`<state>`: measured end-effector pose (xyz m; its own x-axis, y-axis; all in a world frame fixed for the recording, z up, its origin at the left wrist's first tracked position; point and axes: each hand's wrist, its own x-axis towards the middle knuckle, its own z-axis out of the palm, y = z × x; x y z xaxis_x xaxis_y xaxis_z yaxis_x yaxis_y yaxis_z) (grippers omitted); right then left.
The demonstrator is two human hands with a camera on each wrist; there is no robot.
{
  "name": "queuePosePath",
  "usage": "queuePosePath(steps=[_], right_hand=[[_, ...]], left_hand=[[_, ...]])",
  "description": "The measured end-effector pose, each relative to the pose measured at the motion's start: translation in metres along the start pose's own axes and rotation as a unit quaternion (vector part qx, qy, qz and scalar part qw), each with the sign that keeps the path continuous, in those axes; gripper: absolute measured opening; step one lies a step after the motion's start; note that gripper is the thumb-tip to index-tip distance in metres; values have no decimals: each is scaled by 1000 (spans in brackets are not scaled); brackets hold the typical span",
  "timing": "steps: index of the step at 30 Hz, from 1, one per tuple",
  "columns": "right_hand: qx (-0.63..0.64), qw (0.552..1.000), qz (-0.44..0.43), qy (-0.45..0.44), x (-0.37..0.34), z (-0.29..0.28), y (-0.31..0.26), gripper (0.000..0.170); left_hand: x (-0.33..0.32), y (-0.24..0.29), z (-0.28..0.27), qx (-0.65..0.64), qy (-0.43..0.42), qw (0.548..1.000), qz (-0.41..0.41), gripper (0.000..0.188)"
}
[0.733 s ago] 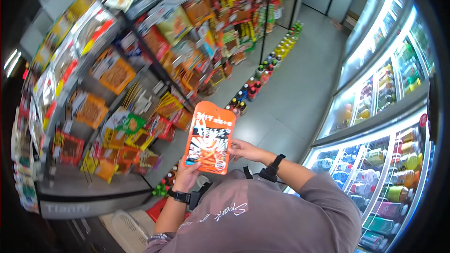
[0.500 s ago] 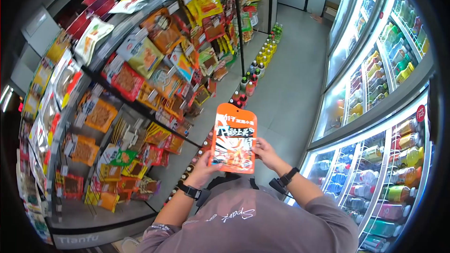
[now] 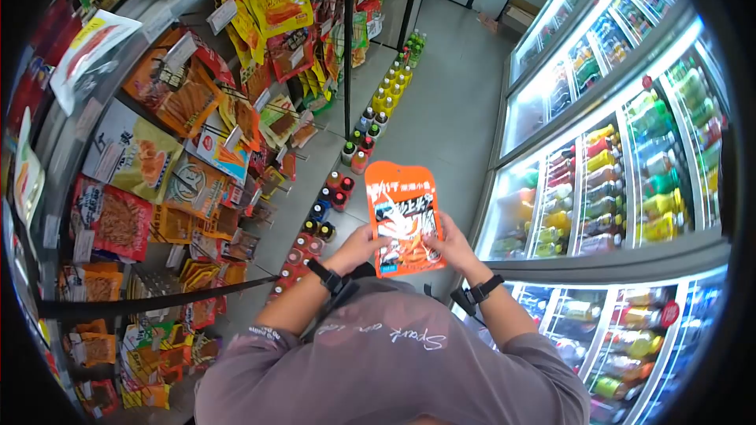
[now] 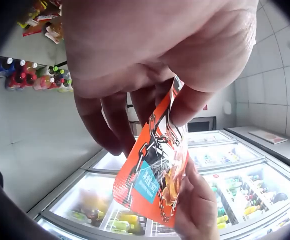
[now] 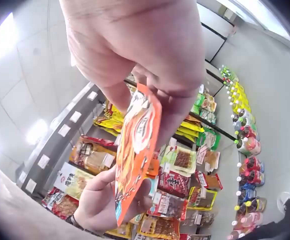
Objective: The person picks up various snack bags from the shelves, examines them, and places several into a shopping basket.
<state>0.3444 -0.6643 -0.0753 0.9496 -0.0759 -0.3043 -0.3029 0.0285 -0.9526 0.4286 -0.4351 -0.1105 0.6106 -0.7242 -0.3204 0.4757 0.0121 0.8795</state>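
Note:
An orange snack packet (image 3: 403, 224) with a rounded top, bold lettering and a food picture is held out in front of the chest. My left hand (image 3: 360, 249) pinches its left edge low down, thumb on the printed face. On the opposite edge my right hand (image 3: 459, 250) grips it, thumb also in front. In the left wrist view the packet (image 4: 152, 172) is seen nearly side-on, with a blue label near the bottom corner and the right hand (image 4: 197, 207) behind. From the right wrist the packet (image 5: 135, 145) is edge-on, the left hand (image 5: 96, 204) at its lower part.
Hanging snack packs (image 3: 169, 86) fill a rack on the left. Several rows of drink bottles (image 3: 319, 212) stand on the floor along its foot. Lit glass-front fridges (image 3: 591, 189) with bottles line the right. Grey tiled floor (image 3: 449, 79) runs between them.
The head view has turned, so the rack sits further left and nearer. The packet has shifted right in view, more upright, and the right hand has closed from loose touch to a grip.

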Motion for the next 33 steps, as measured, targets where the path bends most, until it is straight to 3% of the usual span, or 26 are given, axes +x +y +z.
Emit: queuePosePath(steps=[4, 5, 6, 12, 14, 16, 20, 22, 23, 24, 25, 26, 28, 29, 30, 31, 32, 33], right_hand=[[-65, 997, -36, 5, 84, -20, -35, 57], [-74, 996, -53, 5, 103, -20, -41, 56], [-51, 998, -31, 8, 118, -15, -53, 51], [-3, 996, 79, -49, 276, -32, 20, 37], [17, 990, 109, -89, 338, -33, 47, 35], [52, 977, 197, -67, 397, -23, 62, 31], [46, 970, 213, -107, 528, -10, 132, 26], [-100, 965, 195, -146, 582, 1, 167, 21], [-164, 951, 219, -140, 596, 8, 154, 18], [-264, 943, 157, -131, 613, 14, 167, 18], [-360, 921, 89, -120, 632, 20, 190, 17], [-355, 921, 90, -130, 650, 31, 212, 17], [-510, 848, -34, -138, 673, 41, 245, 17], [-508, 849, -33, -145, 680, 43, 252, 17], [-318, 938, 50, -129, 682, 46, 257, 16], [-113, 979, 133, -104, 682, 50, 261, 16], [-36, 976, 187, -104, 671, 49, 221, 14], [-31, 976, 189, -106, 668, 55, 217, 14]], left_hand=[[62, 34, -35, 105, 31, 994, 12, 32], [69, 37, -42, 102, 45, 992, 58, 35], [74, 39, -52, 55, 65, 996, 29, 37], [51, 20, -127, -33, 216, 974, -65, 37], [29, -2, -146, -55, 307, 949, -52, 30], [3, -6, -146, -120, 418, 895, -97, 25], [-22, -2, -111, -172, 595, 773, -136, 25], [-24, -5, -84, -213, 639, 727, -137, 26], [-19, -10, -69, -219, 641, 721, -143, 27], [-7, -3, -53, -242, 636, 715, -161, 28], [9, 7, -41, -263, 615, 719, -188, 29], [21, 15, -36, -265, 575, 742, -222, 30], [45, 24, -29, -265, 521, 773, -247, 33], [57, 33, -27, -257, 507, 784, -251, 34], [67, 39, -28, -258, 511, 779, -254, 34], [76, 45, -31, -241, 515, 786, -242, 33], [81, 50, -35, -222, 519, 793, -228, 31], [78, 50, -44, -218, 522, 791, -231, 31]])
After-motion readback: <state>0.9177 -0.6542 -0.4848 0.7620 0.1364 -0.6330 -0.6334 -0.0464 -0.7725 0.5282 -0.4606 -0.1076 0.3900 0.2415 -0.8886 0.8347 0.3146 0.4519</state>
